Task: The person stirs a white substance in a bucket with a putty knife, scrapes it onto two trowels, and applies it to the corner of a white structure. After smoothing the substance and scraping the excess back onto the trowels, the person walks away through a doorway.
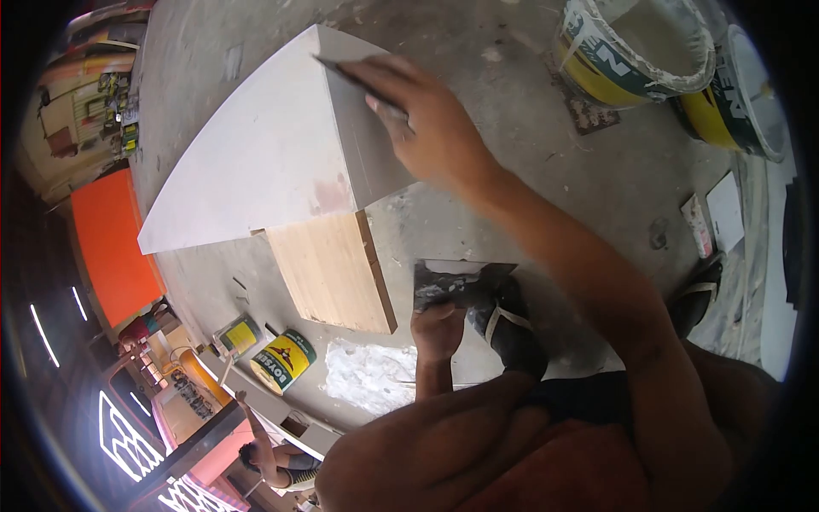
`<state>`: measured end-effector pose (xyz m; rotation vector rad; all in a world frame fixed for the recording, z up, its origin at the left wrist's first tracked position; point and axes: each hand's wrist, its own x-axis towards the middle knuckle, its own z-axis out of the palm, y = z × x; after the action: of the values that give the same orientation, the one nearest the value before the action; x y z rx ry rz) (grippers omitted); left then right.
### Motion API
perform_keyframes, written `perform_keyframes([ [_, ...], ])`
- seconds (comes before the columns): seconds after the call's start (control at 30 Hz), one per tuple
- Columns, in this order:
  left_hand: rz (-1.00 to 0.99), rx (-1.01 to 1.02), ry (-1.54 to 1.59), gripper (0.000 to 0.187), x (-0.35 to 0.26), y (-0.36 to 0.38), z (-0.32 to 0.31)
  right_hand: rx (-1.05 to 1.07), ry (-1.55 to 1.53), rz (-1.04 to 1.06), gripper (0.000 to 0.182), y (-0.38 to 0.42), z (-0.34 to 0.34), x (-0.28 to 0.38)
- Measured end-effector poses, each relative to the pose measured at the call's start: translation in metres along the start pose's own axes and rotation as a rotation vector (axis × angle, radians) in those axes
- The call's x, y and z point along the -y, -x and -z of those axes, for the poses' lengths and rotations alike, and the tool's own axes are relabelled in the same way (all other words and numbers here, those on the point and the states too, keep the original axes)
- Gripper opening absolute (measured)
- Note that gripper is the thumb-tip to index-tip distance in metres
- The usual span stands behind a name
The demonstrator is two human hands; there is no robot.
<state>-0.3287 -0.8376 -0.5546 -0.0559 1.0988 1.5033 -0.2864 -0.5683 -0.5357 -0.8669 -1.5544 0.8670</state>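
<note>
My right hand (435,119) is closed around a thin dark flat blade, seemingly a putty knife (351,81). Its tip meets the upper edge of a white, curve-sided box-like piece (247,154), where the white face joins the grey side. A pinkish smudge marks that face near its lower corner. Lower down, my left hand (438,331) grips a wide, putty-smeared plate (456,282), dark with a pale strip along its far edge. Bare wood (328,273) juts out from the white piece towards me, left of the plate.
Two large buckets (597,72) (738,107) stand at the upper right. Paint cans (283,360) (239,336) and white crumpled sheeting (371,375) lie at lower left. An orange panel (115,243) is at far left. Another person (271,461) works at the bottom. My sandalled foot (512,328) is beside the plate.
</note>
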Motion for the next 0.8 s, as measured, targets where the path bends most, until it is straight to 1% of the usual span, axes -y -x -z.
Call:
perform_keyframes([
  [0.07, 0.027, 0.114, 0.083, 0.057, 0.0, -0.002, 0.012, 0.086, -0.097, -0.061, 0.056, 0.02, 0.008, 0.011],
  [0.1, 0.03, 0.109, 0.08, 0.057, -0.001, -0.002, 0.015, 0.147, -0.104, -0.095, 0.062, 0.028, 0.011, 0.015],
  [0.17, 0.054, 0.13, 0.148, 0.057, -0.002, -0.003, 0.019, 0.174, -0.129, -0.115, 0.064, 0.043, 0.02, 0.027],
  [0.2, 0.056, 0.129, 0.145, 0.057, -0.001, -0.003, 0.023, 0.202, -0.15, -0.13, 0.066, 0.05, 0.024, 0.033],
  [0.23, 0.053, 0.084, 0.141, 0.056, 0.0, -0.003, 0.028, 0.223, -0.157, -0.125, 0.071, 0.059, 0.024, 0.036],
  [0.27, 0.05, 0.038, 0.139, 0.056, 0.002, -0.002, 0.03, 0.221, -0.155, -0.125, 0.071, 0.065, 0.025, 0.04],
  [0.3, 0.052, 0.039, 0.139, 0.056, 0.002, -0.001, 0.027, 0.251, -0.162, -0.136, 0.072, 0.071, 0.026, 0.043],
  [0.37, 0.083, 0.02, 0.242, 0.059, 0.003, 0.002, 0.02, 0.283, -0.187, -0.155, 0.075, 0.08, 0.029, 0.05],
  [0.4, 0.083, 0.021, 0.243, 0.059, 0.005, 0.003, 0.021, 0.284, -0.186, -0.154, 0.075, 0.084, 0.031, 0.053],
  [0.47, 0.088, 0.093, 0.322, 0.058, 0.011, 0.005, 0.025, 0.332, -0.197, -0.18, 0.074, 0.094, 0.033, 0.056],
  [0.5, 0.088, 0.095, 0.321, 0.058, 0.012, 0.005, 0.021, 0.332, -0.207, -0.175, 0.071, 0.098, 0.034, 0.057],
  [0.53, 0.108, 0.049, 0.263, 0.055, 0.013, 0.004, 0.016, 0.328, -0.206, -0.174, 0.071, 0.101, 0.039, 0.054],
  [0.57, 0.128, 0.001, 0.204, 0.052, 0.013, 0.004, 0.012, 0.437, -0.197, -0.144, 0.07, 0.103, 0.047, 0.052],
  [0.6, 0.127, 0.0, 0.201, 0.052, 0.014, 0.002, 0.006, 0.546, -0.189, -0.113, 0.069, 0.105, 0.054, 0.049],
  [0.63, 0.114, -0.039, 0.168, 0.049, 0.014, -0.001, 0.0, 0.542, -0.204, -0.039, 0.067, 0.109, 0.056, 0.045],
  [0.7, 0.103, -0.08, 0.125, 0.044, 0.013, -0.005, 0.005, 0.5, -0.199, -0.067, 0.066, 0.108, 0.076, 0.036],
  [0.73, 0.098, -0.084, 0.131, 0.044, 0.01, -0.006, -0.003, 0.466, -0.194, -0.094, 0.066, 0.104, 0.086, 0.032],
  [0.77, 0.087, -0.074, 0.094, 0.043, 0.006, -0.007, -0.011, 0.411, -0.175, -0.071, 0.069, 0.101, 0.091, 0.027],
  [0.8, 0.077, -0.06, 0.051, 0.041, 0.0, -0.01, -0.024, 0.414, -0.179, -0.07, 0.069, 0.097, 0.099, 0.03],
])
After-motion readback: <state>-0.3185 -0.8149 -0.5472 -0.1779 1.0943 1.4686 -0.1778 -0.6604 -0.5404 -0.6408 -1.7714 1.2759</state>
